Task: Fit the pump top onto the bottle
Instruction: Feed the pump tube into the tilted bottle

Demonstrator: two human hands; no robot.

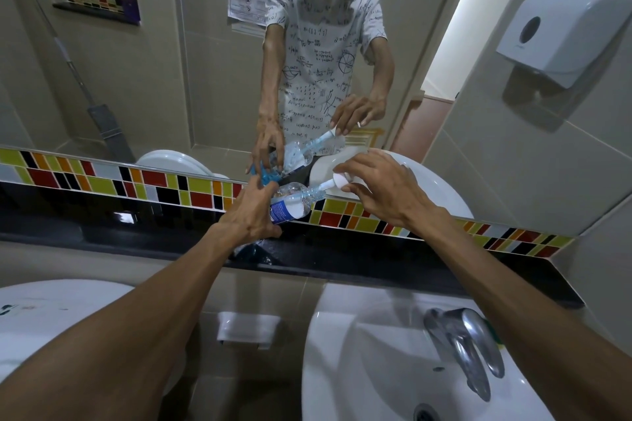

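Nearest, at 5 o'clock, the sink [342,352] and tap [461,342] lie under the right forearm. Above the black ledge [376,267], the left hand [249,219] is wrapped round the lower body of the bottle [290,207], which is tilted with its neck toward 2 o'clock. Just beyond, the right hand [379,188] pinches the white pump top [338,180] at that neck; it looks partly entered but whether seated cannot be told, so the collar should be kept square to the neck, the bottle held firm, and turned until snug.
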